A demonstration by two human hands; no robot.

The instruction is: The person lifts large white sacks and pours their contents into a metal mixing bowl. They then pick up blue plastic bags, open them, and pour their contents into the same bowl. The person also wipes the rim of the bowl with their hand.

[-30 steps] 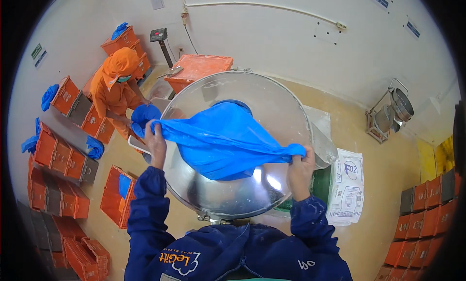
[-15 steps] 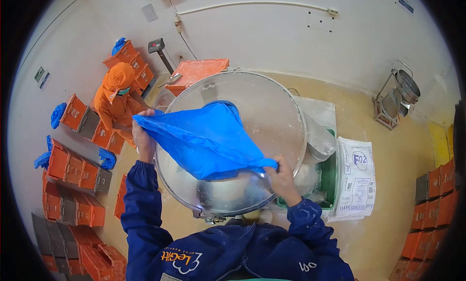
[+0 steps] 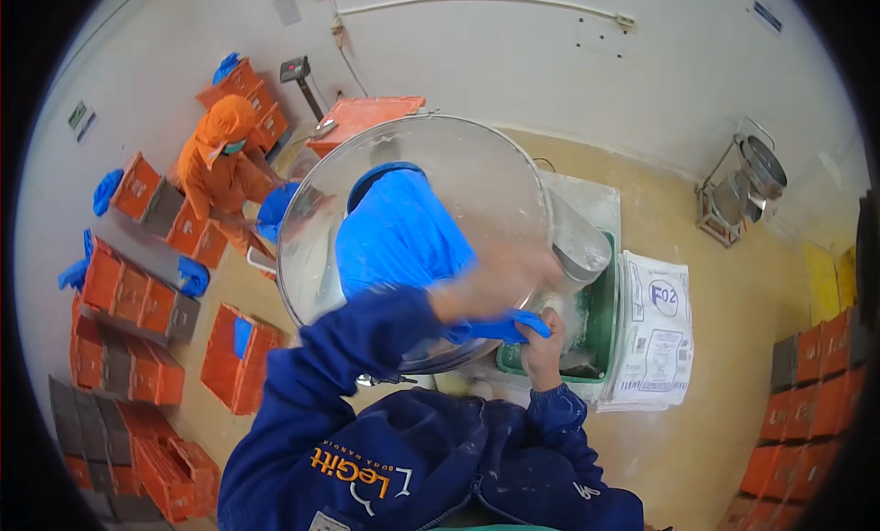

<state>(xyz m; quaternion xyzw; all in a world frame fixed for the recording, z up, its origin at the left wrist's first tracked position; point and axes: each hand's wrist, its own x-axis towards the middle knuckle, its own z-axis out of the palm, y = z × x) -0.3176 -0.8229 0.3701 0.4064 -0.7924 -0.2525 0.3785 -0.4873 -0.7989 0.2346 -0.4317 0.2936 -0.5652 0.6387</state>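
A blue plastic bag [image 3: 394,228] stretches over a large round metal bowl [image 3: 495,182]. At the bowl's near right edge, my right hand [image 3: 543,346] grips the bag's twisted end. My left hand [image 3: 500,276] reaches across the bag, just above my right hand; its fingers are smeared by motion. Behind the bag, inside the bowl's outline, shows a dark blue round rim [image 3: 390,171], mostly hidden by the plastic.
Right of the bowl sit a metal scoop [image 3: 579,242], a green tray [image 3: 600,357] with white powder and a white printed sack [image 3: 655,329]. At left, a person in orange [image 3: 225,164] handles a blue item [image 3: 273,212] among stacked orange crates [image 3: 128,283].
My left hand has left the bag's far left corner and swung right, close to my right hand. The bag, spread wide before, now bunches over the bowl. The person in orange now has a blue item.
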